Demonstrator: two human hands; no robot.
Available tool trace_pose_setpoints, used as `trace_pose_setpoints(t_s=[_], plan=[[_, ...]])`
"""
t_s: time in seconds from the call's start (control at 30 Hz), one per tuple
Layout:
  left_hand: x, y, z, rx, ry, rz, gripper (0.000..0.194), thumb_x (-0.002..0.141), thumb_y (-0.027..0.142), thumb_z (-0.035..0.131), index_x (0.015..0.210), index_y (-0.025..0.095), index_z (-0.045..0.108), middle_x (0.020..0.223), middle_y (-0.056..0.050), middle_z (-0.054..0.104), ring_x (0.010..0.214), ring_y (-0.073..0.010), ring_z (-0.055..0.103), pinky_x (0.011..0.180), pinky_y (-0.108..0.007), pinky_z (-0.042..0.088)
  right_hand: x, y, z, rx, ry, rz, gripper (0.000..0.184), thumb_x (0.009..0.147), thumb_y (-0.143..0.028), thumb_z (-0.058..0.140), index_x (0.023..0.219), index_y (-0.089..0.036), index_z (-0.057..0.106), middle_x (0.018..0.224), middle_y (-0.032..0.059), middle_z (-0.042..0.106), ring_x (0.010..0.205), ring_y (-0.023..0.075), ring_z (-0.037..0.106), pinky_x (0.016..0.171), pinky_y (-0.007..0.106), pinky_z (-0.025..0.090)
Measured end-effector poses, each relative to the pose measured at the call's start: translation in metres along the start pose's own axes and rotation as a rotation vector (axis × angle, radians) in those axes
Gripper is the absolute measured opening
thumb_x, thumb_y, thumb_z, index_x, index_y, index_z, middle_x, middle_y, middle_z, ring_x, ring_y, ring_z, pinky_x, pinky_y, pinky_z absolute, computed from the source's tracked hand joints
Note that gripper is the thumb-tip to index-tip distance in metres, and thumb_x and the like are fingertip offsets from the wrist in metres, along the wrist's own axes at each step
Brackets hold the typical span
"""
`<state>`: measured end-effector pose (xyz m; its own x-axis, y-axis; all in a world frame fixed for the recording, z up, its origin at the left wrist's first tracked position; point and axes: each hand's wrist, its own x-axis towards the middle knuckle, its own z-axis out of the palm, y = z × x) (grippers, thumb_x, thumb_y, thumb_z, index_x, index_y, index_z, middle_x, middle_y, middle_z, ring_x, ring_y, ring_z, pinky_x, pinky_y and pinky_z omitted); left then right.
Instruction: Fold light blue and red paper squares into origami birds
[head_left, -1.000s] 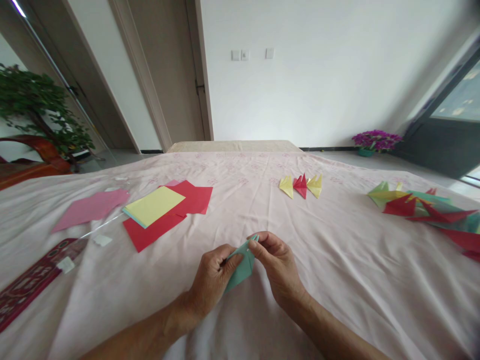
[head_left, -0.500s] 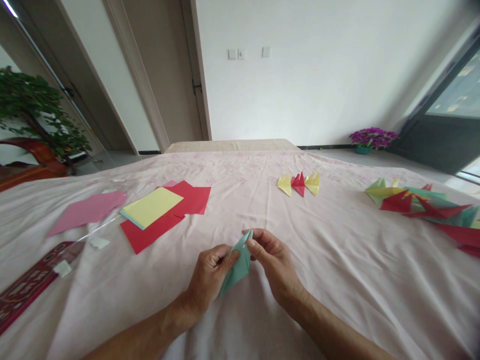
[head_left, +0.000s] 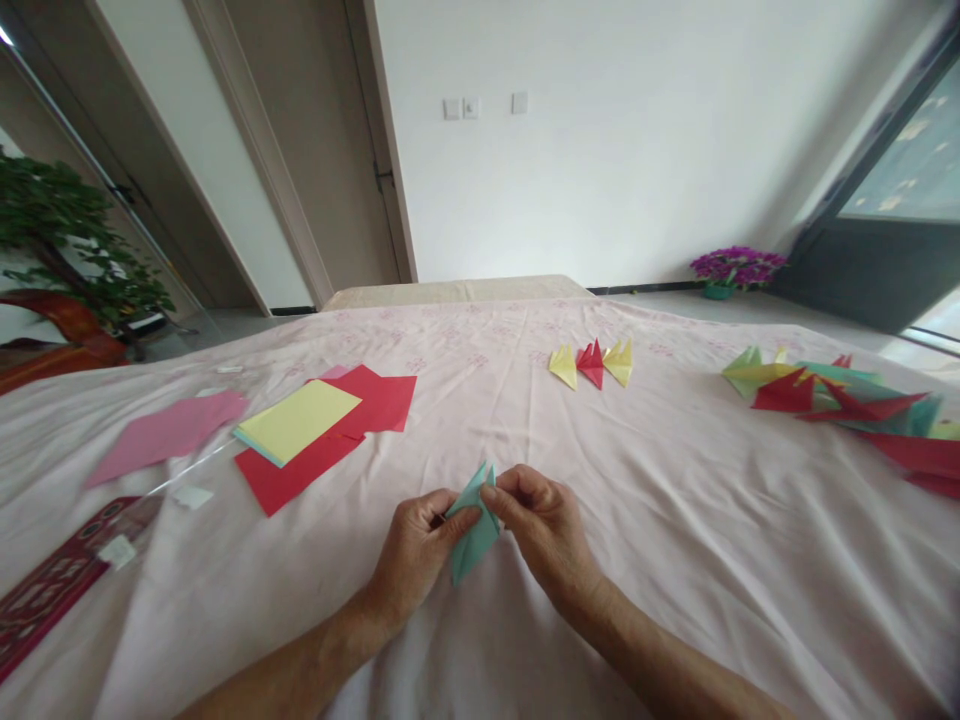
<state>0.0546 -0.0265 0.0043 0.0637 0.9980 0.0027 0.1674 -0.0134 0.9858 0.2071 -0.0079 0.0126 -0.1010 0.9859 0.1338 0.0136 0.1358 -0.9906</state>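
Observation:
A folded piece of light green paper (head_left: 475, 545), narrow and diamond-shaped with two points at its upper end, is held up over the cloth between both hands. My left hand (head_left: 420, 545) pinches its left edge, thumb lying across the front face. On the other side, my right hand (head_left: 544, 515) grips the upper right part near the points between thumb and fingers. The fingertips behind the paper are hidden.
Left on the pink tablecloth (head_left: 660, 540) lie yellow and red paper sheets (head_left: 300, 420), pink sheets (head_left: 169, 430) and a dark red package (head_left: 60, 575). Yellow and red folded paper pieces (head_left: 591, 364) stand beyond my hands. Several folded paper shapes (head_left: 825, 390) are piled at the right.
The green paper has turned a little, and its two points now stand more apart. My right thumb has shifted slightly left onto its front. The camera view has moved slightly.

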Motion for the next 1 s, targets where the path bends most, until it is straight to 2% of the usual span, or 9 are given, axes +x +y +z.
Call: trace_pose_setpoints(t_s=[0.07, 0.13, 0.23, 0.4, 0.53, 0.6, 0.77, 1.0], plan=[[0.0, 0.001, -0.002, 0.017, 0.023, 0.012, 0.038, 0.078, 0.05, 0.067, 0.063, 0.015, 0.061, 0.059, 0.003, 0.05, 0.058, -0.011, 0.044, 0.052, -0.02, 0.035, 0.001, 0.001, 0.0, 0.006, -0.053, 0.041, 0.031, 0.08, -0.045, 0.064, 0.065, -0.018, 0.058, 0.057, -0.0028, 0.05, 0.057, 0.0121, 0.045, 0.053, 0.024, 0.037], [0.001, 0.0, -0.005, 0.019, 0.062, 0.033, 0.035, 0.08, 0.048, 0.065, 0.068, 0.015, 0.061, 0.063, 0.003, 0.052, 0.061, -0.0117, 0.046, 0.056, -0.02, 0.037, 0.001, 0.002, 0.0, 0.006, -0.101, 0.036, 0.029, 0.082, -0.046, 0.063, 0.081, -0.018, 0.065, 0.067, -0.0008, 0.057, 0.062, 0.0133, 0.05, 0.057, 0.025, 0.04], [0.002, -0.005, -0.009, -0.007, 0.1, 0.059, 0.033, 0.084, 0.046, 0.061, 0.071, 0.016, 0.058, 0.068, 0.002, 0.054, 0.066, -0.0122, 0.047, 0.061, -0.021, 0.038, 0.0, 0.006, 0.001, -0.039, -0.136, 0.0, 0.034, 0.076, -0.047, 0.07, 0.096, -0.019, 0.066, 0.078, 0.0006, 0.061, 0.066, 0.0137, 0.053, 0.057, 0.024, 0.041], [0.003, -0.007, -0.009, 0.029, 0.075, 0.053, 0.035, 0.085, 0.045, 0.059, 0.067, 0.016, 0.053, 0.063, 0.004, 0.044, 0.062, -0.011, 0.041, 0.058, -0.021, 0.035, 0.001, 0.015, 0.004, -0.041, -0.144, 0.065, 0.029, 0.078, -0.045, 0.069, 0.076, -0.017, 0.063, 0.066, -0.0006, 0.058, 0.059, 0.012, 0.048, 0.053, 0.023, 0.037], [0.002, -0.004, -0.006, 0.083, 0.114, 0.094, 0.037, 0.087, 0.043, 0.056, 0.062, 0.017, 0.049, 0.061, 0.005, 0.039, 0.059, -0.0104, 0.038, 0.055, -0.021, 0.033, 0.003, 0.017, 0.005, 0.021, -0.117, 0.1, 0.031, 0.074, -0.044, 0.071, 0.066, -0.017, 0.058, 0.057, -0.0032, 0.051, 0.053, 0.0103, 0.041, 0.05, 0.023, 0.031], [0.002, -0.003, -0.005, 0.129, 0.155, 0.165, 0.035, 0.087, 0.04, 0.057, 0.062, 0.017, 0.05, 0.062, 0.004, 0.042, 0.06, -0.0106, 0.04, 0.056, -0.021, 0.034, 0.003, 0.016, 0.004, 0.045, -0.105, 0.103, 0.033, 0.071, -0.044, 0.073, 0.062, -0.018, 0.056, 0.054, -0.0043, 0.048, 0.051, 0.0095, 0.038, 0.048, 0.023, 0.029], [0.005, 0.0, -0.005, 0.188, 0.209, 0.308, 0.018, 0.085, 0.032, 0.061, 0.077, 0.016, 0.063, 0.071, 0.002, 0.053, 0.065, -0.0116, 0.048, 0.061, -0.021, 0.038, 0.002, 0.016, 0.004, 0.113, -0.122, 0.128, 0.036, 0.066, -0.044, 0.075, 0.058, -0.018, 0.052, 0.051, -0.0057, 0.044, 0.049, 0.0083, 0.033, 0.048, 0.023, 0.026], [0.006, 0.005, -0.008, 0.076, 0.198, 0.243, 0.031, 0.088, 0.037, 0.058, 0.066, 0.015, 0.057, 0.065, 0.002, 0.05, 0.062, -0.0108, 0.045, 0.059, -0.021, 0.038, 0.0, 0.012, 0.01, 0.082, -0.158, 0.197, 0.032, 0.064, -0.041, 0.074, 0.055, -0.018, 0.053, 0.049, -0.0049, 0.045, 0.048, 0.0084, 0.035, 0.047, 0.023, 0.026]])
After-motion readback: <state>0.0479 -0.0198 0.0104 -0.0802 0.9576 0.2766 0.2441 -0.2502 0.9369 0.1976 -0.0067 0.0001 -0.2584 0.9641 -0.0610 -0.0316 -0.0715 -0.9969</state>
